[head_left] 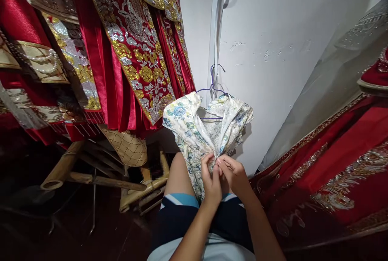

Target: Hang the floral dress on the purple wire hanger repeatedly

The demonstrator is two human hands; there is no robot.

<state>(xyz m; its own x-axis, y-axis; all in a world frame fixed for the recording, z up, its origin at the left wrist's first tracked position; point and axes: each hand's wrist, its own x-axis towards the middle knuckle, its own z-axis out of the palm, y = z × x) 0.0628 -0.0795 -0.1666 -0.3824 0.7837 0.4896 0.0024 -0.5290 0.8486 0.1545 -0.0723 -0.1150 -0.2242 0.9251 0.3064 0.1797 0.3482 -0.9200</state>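
A cream dress with a blue and green floral print (189, 139) hangs in front of me on a thin purple wire hanger (212, 88). Its neck opening runs down in a deep V with pale edges, which look like the two sides of a zipper. At the bottom of that V, my left hand (211, 176) pinches the fabric. My right hand (233, 169) is closed right beside it, fingertips pinching at the same spot. Whatever small part sits between the fingertips is too hidden to make out. The lower part of the dress falls between my knees.
Red costumes with gold and silver embroidery (145, 73) hang at the left. Below them stands a bamboo frame (106, 182). A white wall (266, 55) is behind the hanger. More red beaded garments (342, 164), partly under clear plastic, stand close on the right.
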